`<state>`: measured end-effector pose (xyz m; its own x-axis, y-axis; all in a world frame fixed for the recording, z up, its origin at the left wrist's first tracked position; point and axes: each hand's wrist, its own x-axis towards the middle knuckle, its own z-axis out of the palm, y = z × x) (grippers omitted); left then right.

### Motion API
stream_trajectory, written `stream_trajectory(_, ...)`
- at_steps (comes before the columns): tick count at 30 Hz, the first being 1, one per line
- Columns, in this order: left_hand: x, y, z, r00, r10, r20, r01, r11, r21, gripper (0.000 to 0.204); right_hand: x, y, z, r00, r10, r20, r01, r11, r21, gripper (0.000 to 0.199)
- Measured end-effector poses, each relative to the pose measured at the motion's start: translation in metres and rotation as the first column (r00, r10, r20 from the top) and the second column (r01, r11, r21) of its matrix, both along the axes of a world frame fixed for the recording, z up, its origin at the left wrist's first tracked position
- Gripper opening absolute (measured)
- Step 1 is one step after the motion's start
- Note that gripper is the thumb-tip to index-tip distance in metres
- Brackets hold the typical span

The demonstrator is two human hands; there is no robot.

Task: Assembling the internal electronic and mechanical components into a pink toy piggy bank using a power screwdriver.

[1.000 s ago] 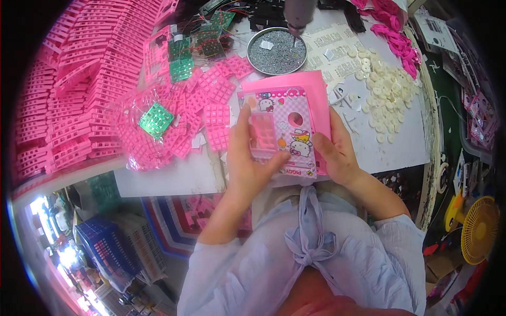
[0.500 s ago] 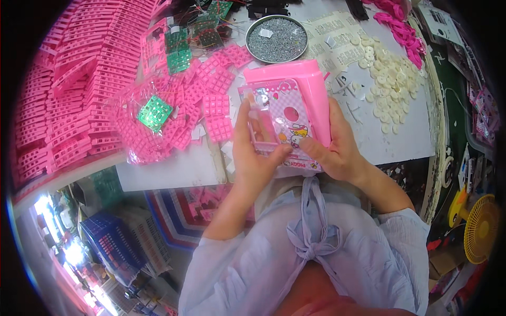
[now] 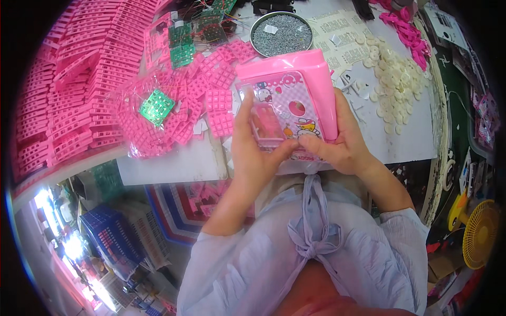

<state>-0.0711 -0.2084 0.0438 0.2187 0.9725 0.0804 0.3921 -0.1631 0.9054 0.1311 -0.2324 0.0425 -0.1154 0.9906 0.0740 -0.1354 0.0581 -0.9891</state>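
Far to my left, stacks of flat pink moulded plastic frames (image 3: pixel 63 89) bank up along the edge of the white table (image 3: pixel 174 163), and just beside them a clear plastic bag (image 3: pixel 158 118) spills small pink gridded keypad pieces around a little green circuit board (image 3: pixel 156 107). More green boards (image 3: pixel 182 45) lie farther back, near a round metal tin of grey screws (image 3: pixel 282 34). Over my lap, just past the near edge of the table, I hold the pink plastic toy phone shell with its cartoon-printed face (image 3: pixel 290 102) between both hands. My left hand (image 3: pixel 253 150) is curled around the shell's left edge, fingers lying up along its side and thumb pressing across the lower front beside a small pink inset keypad (image 3: pixel 267 124). My right hand (image 3: pixel 342 142) is closed on the right edge, thumb meeting the left one near the bottom of the face. To seat the keypad well, I judge I should keep the shell level, square the piece to its opening, and press evenly with both thumbs rather than on one corner. To my right lies a heap of cream-white round plastic buttons (image 3: pixel 398 84) on printed paper, and at the far right a yellow fan (image 3: pixel 480 234) stands below the table.
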Motion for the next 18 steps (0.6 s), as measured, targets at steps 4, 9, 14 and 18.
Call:
stream_trajectory(4, -0.01, 0.001, 0.014, 0.983, 0.007, -0.185, -0.012, 1.0, -0.027, 0.116, -0.002, -0.001, 0.0, 0.997, -0.018, 0.073, 0.014, 0.998, 0.059, 0.067)
stream_trajectory(9, -0.014, -0.002, 0.007, 0.988, -0.012, -0.152, 0.011, 1.0, -0.003, 0.117, -0.011, 0.002, 0.001, 0.998, -0.058, 0.022, 0.054, 0.987, 0.149, 0.061)
stream_trajectory(14, -0.011, -0.008, -0.005, 0.994, 0.014, -0.11, -0.019, 0.999, -0.041, 0.114, -0.009, 0.007, 0.008, 0.998, -0.02, -0.067, 0.026, 0.995, 0.093, 0.056)
stream_trajectory(18, -0.01, -0.005, -0.001, 0.987, 0.029, 0.16, -0.021, 0.998, -0.052, 0.102, -0.004, 0.01, 0.017, 0.995, -0.028, 0.095, 0.008, 0.977, 0.211, 0.054)
